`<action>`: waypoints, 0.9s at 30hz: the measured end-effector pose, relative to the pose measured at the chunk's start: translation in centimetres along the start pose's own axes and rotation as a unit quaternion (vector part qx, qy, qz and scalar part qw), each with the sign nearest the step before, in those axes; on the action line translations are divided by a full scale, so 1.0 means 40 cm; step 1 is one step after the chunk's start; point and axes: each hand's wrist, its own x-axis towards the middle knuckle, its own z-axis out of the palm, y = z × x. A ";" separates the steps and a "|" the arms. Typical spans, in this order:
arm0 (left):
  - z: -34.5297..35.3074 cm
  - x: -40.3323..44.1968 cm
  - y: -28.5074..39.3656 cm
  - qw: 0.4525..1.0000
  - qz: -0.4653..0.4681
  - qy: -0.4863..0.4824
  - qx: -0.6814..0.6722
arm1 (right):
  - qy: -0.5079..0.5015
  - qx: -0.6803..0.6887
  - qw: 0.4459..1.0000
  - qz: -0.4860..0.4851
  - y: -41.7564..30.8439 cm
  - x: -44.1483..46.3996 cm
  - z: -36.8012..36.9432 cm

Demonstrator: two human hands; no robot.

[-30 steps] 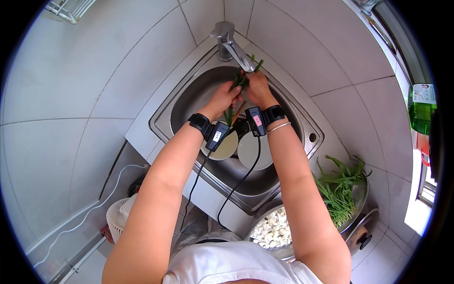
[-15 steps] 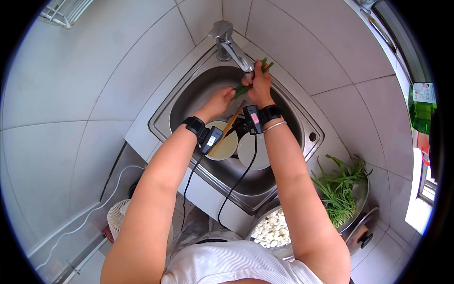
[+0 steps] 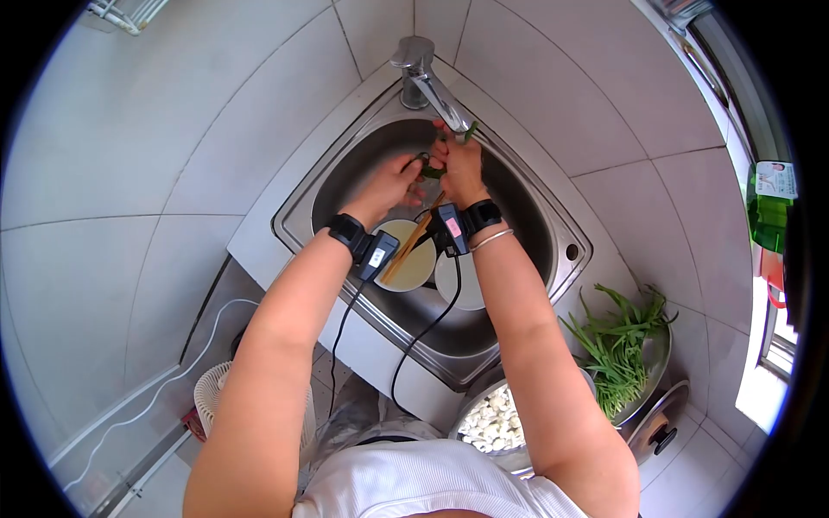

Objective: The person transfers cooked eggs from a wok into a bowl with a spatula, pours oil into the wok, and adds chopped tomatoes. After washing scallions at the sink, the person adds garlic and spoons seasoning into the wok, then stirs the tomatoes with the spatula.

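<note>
Under the faucet (image 3: 442, 99), my right hand (image 3: 459, 164) is closed round some green stalks (image 3: 433, 172), whose ends show above and left of its fingers. My left hand (image 3: 399, 185) is just to the left, thumb and fingers closed on the left end of the same greens. Both hands are over the steel sink (image 3: 345, 164). Below them in the sink are a pale bowl (image 3: 406, 272) with wooden chopsticks (image 3: 404, 252) across it and a white bowl (image 3: 462, 281), partly covered by the wrist device.
A metal bowl of white pieces (image 3: 494, 423) stands at the sink's front right. Right of it are a pan of green stalks (image 3: 617, 345) and a glass lid (image 3: 661, 423). A green bottle (image 3: 768, 216) is at the window. Cables hang from both wrists.
My right hand has moved slightly down and left from its place beside the spout, with the greens. My left hand has shifted slightly, and the chopsticks now show more fully.
</note>
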 end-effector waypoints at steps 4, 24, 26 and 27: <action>0.063 0.022 0.027 0.999 0.024 -0.021 0.026 | -0.004 0.051 0.999 -0.010 -0.023 0.025 -0.028; 0.064 0.070 -0.043 0.992 0.062 -0.037 -0.100 | -0.022 0.136 0.990 -0.006 -0.003 0.043 -0.037; 0.040 0.076 -0.061 0.988 0.049 -0.081 -0.118 | 0.021 0.044 0.997 -0.067 -0.001 0.020 0.008; 0.041 0.075 -0.060 0.988 0.049 -0.080 -0.118 | 0.020 0.044 0.997 -0.067 -0.003 0.009 0.013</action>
